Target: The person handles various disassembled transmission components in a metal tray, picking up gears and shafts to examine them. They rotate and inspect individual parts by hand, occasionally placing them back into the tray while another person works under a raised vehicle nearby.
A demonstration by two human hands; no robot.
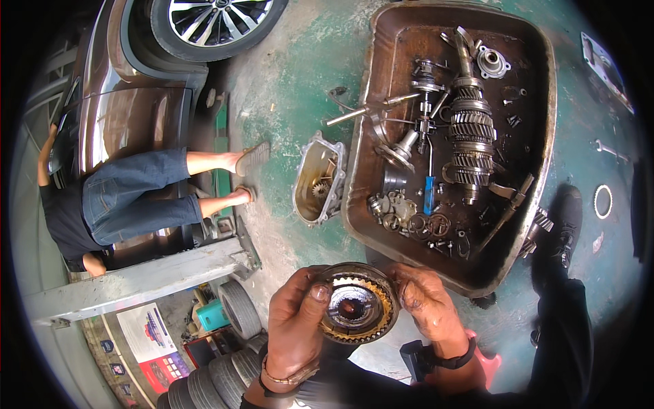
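Observation:
Both hands hold a round synchronizer gear (338, 303) low in the middle, its open face toward me. A brass-coloured toothed ring lines its inside, around a dark centre hole. My left hand (300, 317) grips the left edge, thumb on the front rim. At the right edge, my right hand (430, 305) pinches the rim with bent fingers; some fingers of both hands are hidden behind the part. Just beyond stands a worn brown tray (521, 65). A long gear shaft (471, 126), a blue-handled screwdriver (429, 195) and several loose rings and bolts lie in it.
A metal housing cover (302, 194) with small parts inside rests left of the tray. On the floor at right are a wrench (611, 150) and a toothed ring (603, 202). Another person (136, 198) stands beside a brown car (139, 126); stacked tires (214, 382) are at lower left.

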